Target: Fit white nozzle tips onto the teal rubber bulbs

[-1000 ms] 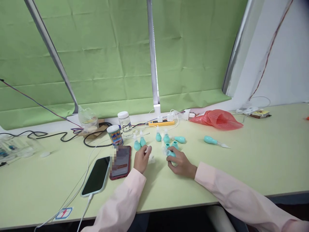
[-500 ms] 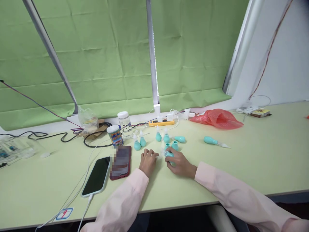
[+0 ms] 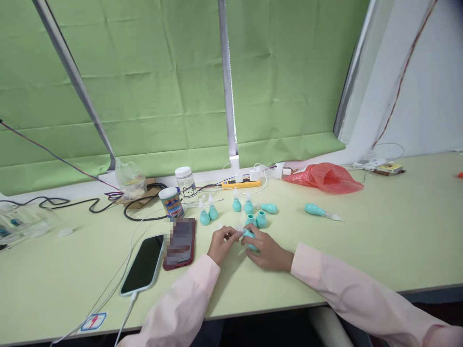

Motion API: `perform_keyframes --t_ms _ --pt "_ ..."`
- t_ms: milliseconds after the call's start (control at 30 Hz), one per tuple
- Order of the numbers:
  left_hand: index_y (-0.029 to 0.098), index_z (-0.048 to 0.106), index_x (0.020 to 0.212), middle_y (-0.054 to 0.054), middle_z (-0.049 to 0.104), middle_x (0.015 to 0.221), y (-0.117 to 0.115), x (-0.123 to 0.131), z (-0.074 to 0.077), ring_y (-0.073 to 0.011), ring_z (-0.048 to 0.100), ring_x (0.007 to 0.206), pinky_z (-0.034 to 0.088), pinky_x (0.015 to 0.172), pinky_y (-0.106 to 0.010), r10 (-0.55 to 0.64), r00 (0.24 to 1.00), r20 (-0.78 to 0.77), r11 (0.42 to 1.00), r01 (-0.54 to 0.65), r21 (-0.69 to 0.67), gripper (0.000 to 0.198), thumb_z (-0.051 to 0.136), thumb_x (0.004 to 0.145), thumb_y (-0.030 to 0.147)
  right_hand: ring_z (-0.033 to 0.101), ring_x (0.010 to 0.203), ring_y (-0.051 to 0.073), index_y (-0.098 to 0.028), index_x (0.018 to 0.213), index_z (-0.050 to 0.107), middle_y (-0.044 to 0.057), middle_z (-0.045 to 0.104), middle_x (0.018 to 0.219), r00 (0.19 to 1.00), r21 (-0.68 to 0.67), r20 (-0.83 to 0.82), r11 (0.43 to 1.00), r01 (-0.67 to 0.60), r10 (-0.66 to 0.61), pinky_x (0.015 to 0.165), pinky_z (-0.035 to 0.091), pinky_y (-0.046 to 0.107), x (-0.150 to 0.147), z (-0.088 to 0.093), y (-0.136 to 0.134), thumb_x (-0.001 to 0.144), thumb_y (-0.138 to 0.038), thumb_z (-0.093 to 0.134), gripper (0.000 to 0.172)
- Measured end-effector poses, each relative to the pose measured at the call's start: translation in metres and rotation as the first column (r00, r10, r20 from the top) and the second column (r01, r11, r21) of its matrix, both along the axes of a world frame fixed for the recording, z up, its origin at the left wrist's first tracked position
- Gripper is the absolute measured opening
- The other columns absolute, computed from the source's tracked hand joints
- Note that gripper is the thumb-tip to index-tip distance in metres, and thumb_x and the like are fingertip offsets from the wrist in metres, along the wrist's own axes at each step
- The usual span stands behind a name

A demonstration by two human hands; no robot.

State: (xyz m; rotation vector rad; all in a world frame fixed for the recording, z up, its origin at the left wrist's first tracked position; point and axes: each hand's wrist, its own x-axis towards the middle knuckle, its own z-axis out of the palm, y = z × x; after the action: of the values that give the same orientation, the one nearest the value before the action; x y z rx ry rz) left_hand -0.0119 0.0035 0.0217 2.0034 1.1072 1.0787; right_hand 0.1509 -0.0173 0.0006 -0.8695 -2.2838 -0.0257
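Note:
My right hand [image 3: 265, 250] is closed round a teal rubber bulb [image 3: 249, 236] on the pale green table [image 3: 379, 241]. My left hand [image 3: 221, 243] pinches a small clear tip [image 3: 237, 232] right at the bulb's mouth, so the two hands meet. Just beyond them stand two bare teal bulbs [image 3: 256, 220]. Further back, several bulbs with clear tips [image 3: 208, 214] stand upright. One bulb [image 3: 269, 208] lies on its side, and another with a long tip [image 3: 320, 211] lies to the right.
Left of my hands lie a red-cased phone [image 3: 180, 243] and a charging phone [image 3: 142, 264] with a white cable. A printed can [image 3: 171, 202], a clear jar [image 3: 185, 181], black cables, a yellow power strip [image 3: 241, 183] and a red plastic bag [image 3: 323, 177] line the back.
My left hand, raised with a small white piece a second ago, has come down and right to meet the bulb in my right hand. The right hand shifted slightly left.

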Motion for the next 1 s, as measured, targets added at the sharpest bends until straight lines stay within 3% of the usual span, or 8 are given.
perform_keyframes --t_ms 233,500,633,867,1000 --pt "0.012 0.052 0.058 0.000 0.052 0.054 0.0045 -0.0009 0.0018 -0.0077 0.042 0.050 0.033 0.050 -0.021 -0.158 0.937 0.311 0.932 0.246 -0.266 0.029 0.054 0.063 0.040 0.043 0.064 0.013 -0.019 0.088 0.046 0.008 0.036 0.096 0.999 -0.005 0.006 0.999 0.038 -0.038 0.053 0.040 0.027 -0.0033 0.0016 -0.0051 0.067 -0.016 0.045 0.021" --pt "0.010 0.054 0.059 0.001 0.048 0.049 0.0075 -0.0004 -0.0060 -0.0056 0.041 0.048 0.028 0.047 -0.019 -0.105 0.807 0.581 0.790 0.423 -0.445 0.021 0.063 0.057 0.029 0.043 0.068 0.016 -0.018 0.085 0.045 0.011 0.034 0.102 0.988 0.025 0.107 0.993 0.113 -0.115 0.053 0.040 0.030 -0.0063 0.0021 -0.0075 0.067 -0.018 0.044 0.018" --pt "0.009 0.055 0.059 0.001 0.048 0.049 0.0058 0.0008 -0.0057 -0.0056 0.041 0.047 0.028 0.046 -0.019 -0.078 0.793 0.604 0.786 0.421 -0.452 0.020 0.064 0.056 0.027 0.043 0.078 0.020 -0.018 0.083 0.046 0.012 0.034 0.102 0.981 0.073 0.133 0.988 0.133 -0.142 0.055 0.040 0.031 -0.0070 0.0008 -0.0061 0.067 -0.017 0.043 0.016" --pt "0.008 0.059 0.063 0.000 0.051 0.052 0.0026 0.0004 -0.0034 -0.0056 0.041 0.045 0.029 0.047 -0.020 -0.068 0.832 0.550 0.832 0.352 -0.429 0.022 0.063 0.058 0.030 0.044 0.076 0.019 -0.017 0.081 0.046 0.012 0.034 0.101 0.983 0.062 0.094 0.986 0.153 -0.159 0.055 0.040 0.030 -0.0072 -0.0001 -0.0045 0.066 -0.015 0.043 0.015" --pt "0.008 0.059 0.059 0.001 0.048 0.047 0.0043 0.0000 -0.0056 -0.0051 0.041 0.044 0.029 0.046 -0.019 -0.089 0.788 0.609 0.807 0.415 -0.420 0.023 0.061 0.061 0.031 0.044 0.076 0.018 -0.018 0.081 0.045 0.011 0.034 0.100 0.991 0.039 0.069 0.993 0.112 -0.115 0.054 0.040 0.029 -0.0083 0.0022 -0.0079 0.066 -0.016 0.043 0.015"
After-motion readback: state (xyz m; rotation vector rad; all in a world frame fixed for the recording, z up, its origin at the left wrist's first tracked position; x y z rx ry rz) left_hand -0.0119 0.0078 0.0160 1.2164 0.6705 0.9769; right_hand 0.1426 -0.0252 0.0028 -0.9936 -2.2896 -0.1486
